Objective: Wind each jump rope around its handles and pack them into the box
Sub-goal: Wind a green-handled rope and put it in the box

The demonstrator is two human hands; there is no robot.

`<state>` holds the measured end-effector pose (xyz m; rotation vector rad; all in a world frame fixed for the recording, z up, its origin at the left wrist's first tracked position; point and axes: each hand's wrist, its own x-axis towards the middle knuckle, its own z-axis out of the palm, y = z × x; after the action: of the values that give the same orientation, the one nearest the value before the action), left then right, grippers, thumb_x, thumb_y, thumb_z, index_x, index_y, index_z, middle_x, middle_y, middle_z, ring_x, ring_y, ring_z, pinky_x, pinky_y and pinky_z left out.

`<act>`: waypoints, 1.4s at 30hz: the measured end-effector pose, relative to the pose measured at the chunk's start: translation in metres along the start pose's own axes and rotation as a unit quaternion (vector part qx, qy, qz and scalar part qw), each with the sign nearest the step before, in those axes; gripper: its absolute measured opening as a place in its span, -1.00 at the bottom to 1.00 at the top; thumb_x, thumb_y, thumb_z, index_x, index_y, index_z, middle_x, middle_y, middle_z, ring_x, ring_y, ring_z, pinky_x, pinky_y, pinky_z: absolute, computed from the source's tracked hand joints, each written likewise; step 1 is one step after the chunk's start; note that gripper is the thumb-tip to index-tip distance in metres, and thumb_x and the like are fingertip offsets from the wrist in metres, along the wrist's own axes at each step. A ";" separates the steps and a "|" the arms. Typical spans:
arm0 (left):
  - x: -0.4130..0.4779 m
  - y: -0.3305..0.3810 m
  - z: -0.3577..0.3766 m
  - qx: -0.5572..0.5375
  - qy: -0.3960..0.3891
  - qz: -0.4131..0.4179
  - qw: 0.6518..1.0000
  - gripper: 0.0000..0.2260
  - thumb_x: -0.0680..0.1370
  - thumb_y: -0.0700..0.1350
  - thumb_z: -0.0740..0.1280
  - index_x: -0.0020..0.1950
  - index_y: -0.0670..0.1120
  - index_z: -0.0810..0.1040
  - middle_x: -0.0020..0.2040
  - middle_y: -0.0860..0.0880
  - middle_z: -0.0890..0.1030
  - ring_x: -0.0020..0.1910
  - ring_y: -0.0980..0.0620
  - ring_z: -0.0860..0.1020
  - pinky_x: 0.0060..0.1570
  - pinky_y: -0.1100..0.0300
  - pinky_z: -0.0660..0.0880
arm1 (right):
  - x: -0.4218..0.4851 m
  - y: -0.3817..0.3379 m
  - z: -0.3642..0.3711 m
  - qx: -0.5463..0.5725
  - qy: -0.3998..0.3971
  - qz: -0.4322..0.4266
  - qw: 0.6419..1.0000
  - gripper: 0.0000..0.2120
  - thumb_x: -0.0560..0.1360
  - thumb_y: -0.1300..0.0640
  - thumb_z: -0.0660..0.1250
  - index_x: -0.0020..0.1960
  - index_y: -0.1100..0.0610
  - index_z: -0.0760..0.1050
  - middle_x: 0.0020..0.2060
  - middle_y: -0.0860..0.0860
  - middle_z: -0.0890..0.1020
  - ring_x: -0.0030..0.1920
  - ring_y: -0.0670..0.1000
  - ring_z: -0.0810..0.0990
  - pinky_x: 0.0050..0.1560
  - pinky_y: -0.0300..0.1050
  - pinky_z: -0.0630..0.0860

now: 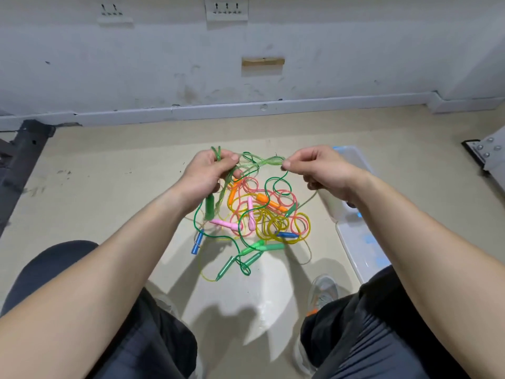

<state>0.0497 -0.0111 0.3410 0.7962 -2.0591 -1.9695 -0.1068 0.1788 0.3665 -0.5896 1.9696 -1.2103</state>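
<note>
Both left grip (210, 170), right grip (322, 170) pinch green rope (269, 160); tangled pile (262, 214) beneath; box (358, 242) beside.

Jump ropes (269, 222) lie on the floor (109, 173), box (363, 242) beside them rightward, wall (164, 64) behind

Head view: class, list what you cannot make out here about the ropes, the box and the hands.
1. Box: head view, the right forearm covers its middle; contents unclear.
2. Green rope: blurred between left hand and right hand; strand count unclear.
3. Pile: tangled; which handle joins which cord cannot be traced.
</note>
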 end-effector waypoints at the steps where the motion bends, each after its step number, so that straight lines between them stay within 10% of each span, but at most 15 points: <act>1: 0.002 -0.001 -0.002 0.023 0.012 0.003 1.000 -0.85 0.68 -0.11 0.26 -0.09 -0.02 0.49 -0.26 0.03 0.66 -0.44 0.20 0.45 -0.52 0.33 0.23 | 0.001 0.004 -0.001 -0.011 0.015 0.001 1.000 -0.86 0.52 0.15 0.46 -0.21 0.09 0.63 -0.44 -0.03 0.41 -0.46 -0.07 0.26 -0.39 -0.19 0.17; 9: 0.020 -0.031 -0.034 -0.007 0.189 -0.062 0.980 -0.83 0.69 -0.12 0.18 -0.07 -0.03 0.47 -0.26 0.03 0.59 -0.42 0.08 0.33 -0.46 0.26 0.22 | 0.011 0.047 -0.031 -0.035 0.226 0.129 0.965 -0.73 0.52 0.13 0.39 -0.29 0.04 0.37 -0.47 0.02 0.26 -0.48 -0.01 0.17 -0.60 -0.40 0.08; 20: 0.031 -0.041 -0.035 -0.046 0.313 -0.109 0.942 -0.91 0.67 -0.11 0.18 0.05 -0.08 0.45 -0.23 0.01 0.61 -0.44 0.03 0.34 -0.45 0.25 0.27 | 0.033 0.085 -0.034 -0.212 0.297 0.191 0.911 -0.82 0.51 0.11 0.24 -0.16 0.22 0.47 -0.20 0.18 0.57 -0.21 0.22 0.56 -0.21 -0.05 0.48; 24: 0.023 -0.025 -0.022 -0.150 0.196 -0.103 0.963 -0.89 0.68 -0.18 0.23 -0.04 -0.06 0.44 -0.18 -0.02 0.66 -0.55 0.14 0.31 -0.56 0.32 0.17 | 0.035 0.086 -0.011 -0.212 0.194 0.189 0.939 -0.72 0.52 0.06 0.26 -0.04 0.28 0.56 -0.22 0.16 0.61 -0.26 0.17 0.58 -0.24 -0.10 0.50; 28: 0.017 -0.007 -0.005 -0.238 0.135 -0.106 0.956 -0.86 0.70 -0.19 0.18 -0.05 -0.07 0.40 -0.25 -0.01 0.62 -0.59 0.16 0.26 -0.60 0.36 0.10 | 0.030 0.080 0.028 -0.343 0.052 0.142 0.927 -0.62 0.52 0.05 0.32 0.29 0.16 0.56 0.21 0.16 0.63 0.21 0.19 0.59 0.23 -0.03 0.52; 31: 0.018 0.002 0.001 -0.298 0.090 -0.124 0.942 -0.83 0.72 -0.17 0.14 -0.08 -0.06 0.35 -0.30 0.02 0.56 -0.61 0.18 0.21 -0.65 0.36 0.07 | 0.024 0.065 0.060 -0.226 -0.020 0.038 0.973 -0.42 0.43 0.10 0.39 0.45 0.00 0.44 0.35 0.02 0.54 0.33 0.05 0.52 0.35 -0.06 0.44; 36: 0.019 0.003 -0.002 -0.390 0.044 -0.169 0.904 -0.84 0.73 -0.15 0.10 -0.06 -0.06 0.32 -0.35 0.04 0.54 -0.63 0.20 0.20 -0.72 0.36 0.07 | 0.013 0.049 0.087 0.007 -0.126 0.024 0.992 -0.58 0.37 0.07 0.44 0.24 -0.06 0.56 0.08 0.06 0.65 0.01 -0.08 0.62 0.08 -0.07 0.49; 42: 0.016 0.000 -0.003 -0.471 0.013 -0.198 0.859 -0.78 0.73 -0.13 0.09 -0.12 -0.10 0.33 -0.35 0.06 0.52 -0.66 0.18 0.22 -0.73 0.32 0.09 | 0.006 0.053 0.102 0.003 -0.140 0.011 0.990 -0.67 0.58 -0.14 0.35 0.28 -0.03 0.50 -0.12 0.03 0.53 -0.25 -0.05 0.49 -0.21 -0.11 0.44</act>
<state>0.0378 -0.0222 0.3372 0.9938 -0.6836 -2.7208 -0.0312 0.1420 0.2879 -0.6928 1.7306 -1.0563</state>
